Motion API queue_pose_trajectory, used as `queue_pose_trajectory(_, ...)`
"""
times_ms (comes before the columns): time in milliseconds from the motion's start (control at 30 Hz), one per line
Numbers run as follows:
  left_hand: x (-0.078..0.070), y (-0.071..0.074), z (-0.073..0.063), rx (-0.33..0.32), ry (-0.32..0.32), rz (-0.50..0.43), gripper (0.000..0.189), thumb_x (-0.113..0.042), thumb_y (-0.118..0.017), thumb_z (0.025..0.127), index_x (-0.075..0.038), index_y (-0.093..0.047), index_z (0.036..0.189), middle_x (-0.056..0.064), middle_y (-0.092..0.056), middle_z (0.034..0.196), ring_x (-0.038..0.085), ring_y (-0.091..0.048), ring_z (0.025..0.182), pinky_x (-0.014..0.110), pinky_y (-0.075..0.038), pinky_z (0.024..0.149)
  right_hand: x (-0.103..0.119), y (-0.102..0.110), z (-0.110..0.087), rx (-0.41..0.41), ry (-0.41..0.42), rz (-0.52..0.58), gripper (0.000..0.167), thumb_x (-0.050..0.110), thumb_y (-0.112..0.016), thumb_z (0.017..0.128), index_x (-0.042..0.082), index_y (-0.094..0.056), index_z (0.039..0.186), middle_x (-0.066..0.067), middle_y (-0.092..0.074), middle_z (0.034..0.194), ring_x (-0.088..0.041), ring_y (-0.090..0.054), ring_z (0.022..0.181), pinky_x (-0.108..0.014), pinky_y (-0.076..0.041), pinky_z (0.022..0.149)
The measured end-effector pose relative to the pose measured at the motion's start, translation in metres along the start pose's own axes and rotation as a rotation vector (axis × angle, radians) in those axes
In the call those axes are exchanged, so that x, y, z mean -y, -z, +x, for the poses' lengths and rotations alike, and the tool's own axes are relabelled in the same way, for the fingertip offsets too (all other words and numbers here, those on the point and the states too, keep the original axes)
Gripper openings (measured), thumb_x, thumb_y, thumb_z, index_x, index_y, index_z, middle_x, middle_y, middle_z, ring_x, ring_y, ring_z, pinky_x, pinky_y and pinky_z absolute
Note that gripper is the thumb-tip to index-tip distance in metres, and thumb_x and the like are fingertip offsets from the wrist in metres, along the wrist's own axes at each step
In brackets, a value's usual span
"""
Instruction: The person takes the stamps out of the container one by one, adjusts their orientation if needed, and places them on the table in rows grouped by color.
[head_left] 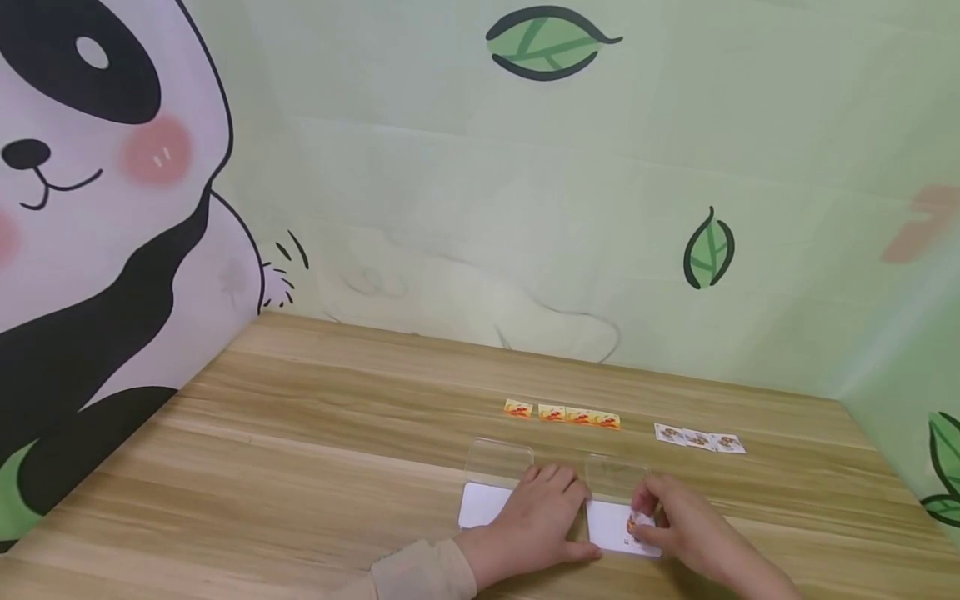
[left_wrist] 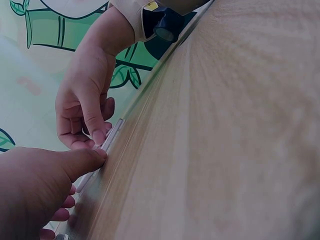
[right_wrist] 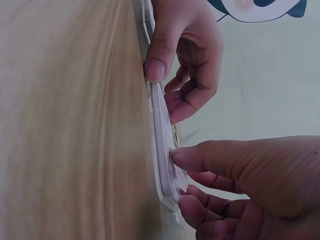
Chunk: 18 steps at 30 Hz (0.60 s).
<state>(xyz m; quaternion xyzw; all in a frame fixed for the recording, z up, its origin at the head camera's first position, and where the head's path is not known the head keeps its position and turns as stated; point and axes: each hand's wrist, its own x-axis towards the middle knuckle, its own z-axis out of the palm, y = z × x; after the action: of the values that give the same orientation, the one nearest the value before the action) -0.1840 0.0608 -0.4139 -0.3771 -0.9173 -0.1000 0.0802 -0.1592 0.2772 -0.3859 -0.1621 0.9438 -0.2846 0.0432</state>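
Note:
In the head view a flat case with a white inside and a clear lid folded open lies at the table's front. My left hand grips its left side, thumb on the near corner and fingertips by the far one. In the right wrist view that thumb presses the case's edge. My right hand pinches a small white card with an orange-brown picture, low over the case's right part. Partly hidden behind my left hand is a second such case, its clear lid also folded back.
Behind the cases, several small orange-and-yellow cards lie in a row on the wooden table. To their right is a row of white picture cards. A printed backdrop stands along the table's back and sides.

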Motion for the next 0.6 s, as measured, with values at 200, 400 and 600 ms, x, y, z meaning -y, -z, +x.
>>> queue_pose_trajectory(200, -0.0003, 0.0006, 0.0003, 0.015, 0.008, -0.007, 0.056, -0.061, -0.067, 0.078, -0.017, -0.061, 0.113, -0.005, -0.056, 0.113, 0.013, -0.05, 0.115, 0.037, -0.041, 0.104, -0.0007, 0.0005, 0.0006, -0.005, -0.002, -0.006, 0.018, 0.011, -0.072, 0.081, 0.011, -0.056, 0.088, 0.003, -0.054, 0.077, 0.002, -0.043, 0.065, -0.019, -0.041, 0.056)
queue_pose_trajectory(400, -0.0004, 0.0007, 0.0006, 0.018, 0.011, -0.009, 0.057, -0.061, -0.068, 0.078, -0.017, -0.061, 0.113, -0.005, -0.056, 0.114, 0.012, -0.05, 0.115, 0.036, -0.041, 0.103, -0.0024, 0.0001, 0.0016, -0.025, 0.012, -0.027, 0.011, 0.006, -0.069, 0.082, 0.01, -0.059, 0.087, 0.005, -0.053, 0.075, 0.003, -0.042, 0.065, -0.018, -0.041, 0.056)
queue_pose_trajectory(600, -0.0002, 0.0009, 0.0002, 0.015, 0.011, -0.01, 0.057, -0.061, -0.068, 0.078, -0.017, -0.061, 0.113, -0.005, -0.056, 0.114, 0.012, -0.05, 0.114, 0.035, -0.041, 0.102, -0.0063, 0.0026, 0.0027, -0.01, 0.022, 0.023, 0.006, 0.005, -0.066, 0.085, 0.008, -0.06, 0.087, 0.004, -0.055, 0.075, 0.003, -0.043, 0.065, -0.018, -0.041, 0.056)
